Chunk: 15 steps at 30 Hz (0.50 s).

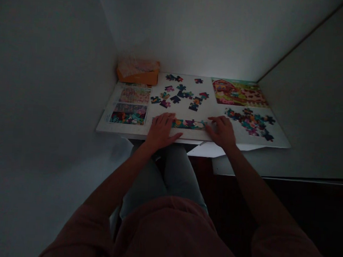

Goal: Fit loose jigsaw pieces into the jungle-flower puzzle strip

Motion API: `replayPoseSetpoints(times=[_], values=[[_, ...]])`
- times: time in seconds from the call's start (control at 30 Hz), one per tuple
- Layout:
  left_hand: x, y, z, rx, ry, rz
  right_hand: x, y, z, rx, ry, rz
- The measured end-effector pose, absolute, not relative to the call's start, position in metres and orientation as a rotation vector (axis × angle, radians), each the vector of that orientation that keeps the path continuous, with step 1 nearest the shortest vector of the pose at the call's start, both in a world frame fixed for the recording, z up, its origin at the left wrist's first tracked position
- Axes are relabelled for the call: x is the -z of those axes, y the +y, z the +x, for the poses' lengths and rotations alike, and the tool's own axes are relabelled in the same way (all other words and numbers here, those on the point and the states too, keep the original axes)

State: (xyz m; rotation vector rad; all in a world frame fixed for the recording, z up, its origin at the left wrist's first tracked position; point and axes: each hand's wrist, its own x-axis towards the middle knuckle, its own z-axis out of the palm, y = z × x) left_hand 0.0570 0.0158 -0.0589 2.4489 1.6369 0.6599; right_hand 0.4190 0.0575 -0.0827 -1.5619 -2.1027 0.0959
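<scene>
Puzzle strip [187,124] lies along the near edge of the white bench [121,130], and the wall [61,79] is close on the left, so room's tight there. Left hand [160,131] and right hand [222,131] lie flat and open at its ends, not clamped on anything. One bump could split it or shove it into the loose pieces [179,94] just beyond.

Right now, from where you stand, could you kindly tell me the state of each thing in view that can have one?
Jigsaw strip: pieces joined, lying flat.
Left hand: flat on the white board, at the strip's left end.
Right hand: flat, fingers at the strip's right end.
Loose jigsaw pieces: scattered, apart.
Piece heap: clustered, overlapping.
Orange box: pale patterned top on it.
Barn picture: lying flat.
</scene>
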Motion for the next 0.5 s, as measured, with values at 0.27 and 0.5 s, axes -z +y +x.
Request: replayPoseSetpoints(times=[0.27, 0.5], values=[[0.039, 0.098, -0.026, -0.630, 2.082, 2.210, 0.084, 0.060, 0.418, -0.113, -2.081, -1.573], [0.028, 0.179, 0.002, -0.530, 2.042, 2.222, 0.075, 0.054, 0.412, -0.146, -2.057, -1.591]])
